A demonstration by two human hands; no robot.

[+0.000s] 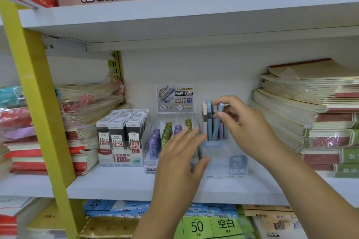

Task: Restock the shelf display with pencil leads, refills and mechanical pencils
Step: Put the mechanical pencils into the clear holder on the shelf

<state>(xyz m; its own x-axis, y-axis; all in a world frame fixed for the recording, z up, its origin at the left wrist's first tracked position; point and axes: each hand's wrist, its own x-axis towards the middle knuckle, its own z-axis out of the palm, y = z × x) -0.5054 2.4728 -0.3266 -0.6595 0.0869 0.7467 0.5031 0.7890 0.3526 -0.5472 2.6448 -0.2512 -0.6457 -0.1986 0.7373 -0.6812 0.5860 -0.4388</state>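
Note:
On the white shelf [120, 184] stand three displays. A box of black-and-white 0.5 HB lead cases [121, 137] is at the left. A clear box of purple and green lead tubes [165, 136] is in the middle. A clear pencil holder [225, 161] at the right has several pastel mechanical pencils [208, 120] upright at its back. My right hand [244, 128] pinches a blue mechanical pencil [218, 122] near its top, tilted inside the holder. My left hand [180, 153], fingers straight, rests against the holder's left front, thumb on its front wall.
Stacks of notebooks [310, 114] fill the shelf's right side, and wrapped notebook stacks [83, 114] lie at the left. A yellow-green upright post [38, 103] stands at the left. An upper shelf [174, 17] hangs overhead. Packaged paper goods [204, 221] sit on the shelf below.

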